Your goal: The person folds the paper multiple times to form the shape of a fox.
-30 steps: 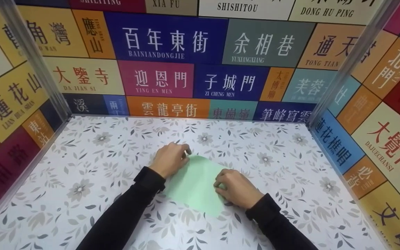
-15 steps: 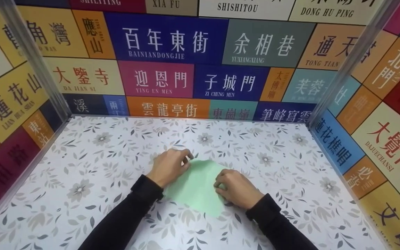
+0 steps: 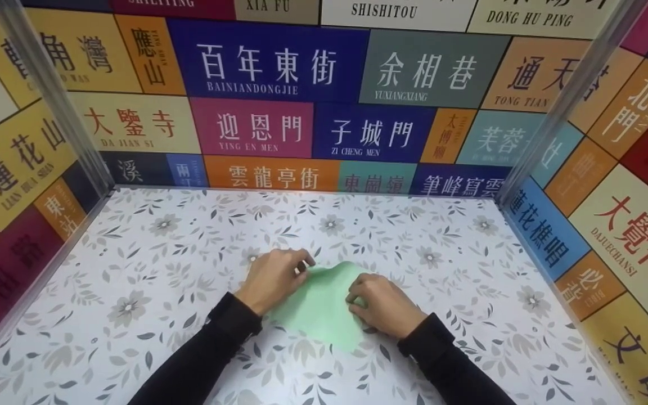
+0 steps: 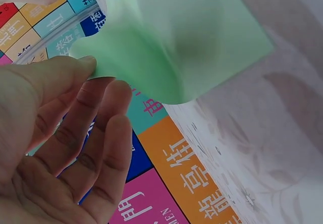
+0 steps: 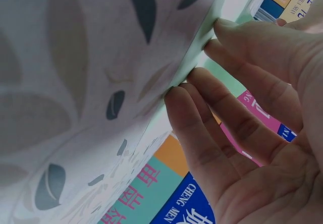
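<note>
A sheet of light green paper (image 3: 327, 309) lies on the patterned tabletop, its far edge raised and curved. My left hand (image 3: 276, 278) pinches that far-left part between thumb and fingers; in the left wrist view the paper (image 4: 212, 37) bends away from the pinch in a curl. On the sheet's right side rests my right hand (image 3: 387, 304). The right wrist view shows the fingertips of the right hand (image 5: 252, 118) pressing on the paper near its edge, thumb and fingers gently bent. The paper under the right hand is partly hidden.
White tabletop (image 3: 133, 253) with grey flowers and leaves extends around the paper. A back wall (image 3: 268, 62) of coloured street-name panels closes off the far side, and similar side walls stand left and right. Clear strips (image 3: 85, 135) run along the corners.
The left hand has come nearer and slightly down, drawing the paper's far-left edge with it, so the far edge now bulges up. The right hand has stayed in place.
</note>
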Demonstrator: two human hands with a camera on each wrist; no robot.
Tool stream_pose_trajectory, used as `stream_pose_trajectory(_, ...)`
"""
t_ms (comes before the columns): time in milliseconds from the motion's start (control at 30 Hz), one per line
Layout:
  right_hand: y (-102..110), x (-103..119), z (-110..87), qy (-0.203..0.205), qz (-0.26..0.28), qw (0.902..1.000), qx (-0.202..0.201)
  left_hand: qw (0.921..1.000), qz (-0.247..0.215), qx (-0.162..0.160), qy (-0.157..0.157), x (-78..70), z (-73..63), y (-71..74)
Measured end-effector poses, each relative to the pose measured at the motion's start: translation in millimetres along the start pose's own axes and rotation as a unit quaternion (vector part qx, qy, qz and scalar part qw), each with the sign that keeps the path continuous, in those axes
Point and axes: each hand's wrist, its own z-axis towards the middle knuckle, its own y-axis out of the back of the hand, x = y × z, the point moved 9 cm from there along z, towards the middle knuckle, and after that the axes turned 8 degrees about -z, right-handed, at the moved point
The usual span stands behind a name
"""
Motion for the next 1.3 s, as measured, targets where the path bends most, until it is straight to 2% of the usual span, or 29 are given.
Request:
stream_pose_trajectory(367, -4, -6, -1.8, -0.039, 0.012, 0.9990, 0.016, 0.9998, -0.012, 0.000, -0.018, -10.5, -7.1, -0.6)
stream_pose_trajectory(667, -5, -8, -3.0, -0.030, 0.025, 0.9991, 0.016, 0.9986, -0.001, -0.010, -0.052, -28.2, -13.1, -1.0)
stream_pose_trajectory(1300, -3, -10, -3.5, -0.036, 0.036, 0.9982, 0.033, 0.9943, 0.018, 0.038, -0.098, -51.2, -27.8, -28.9)
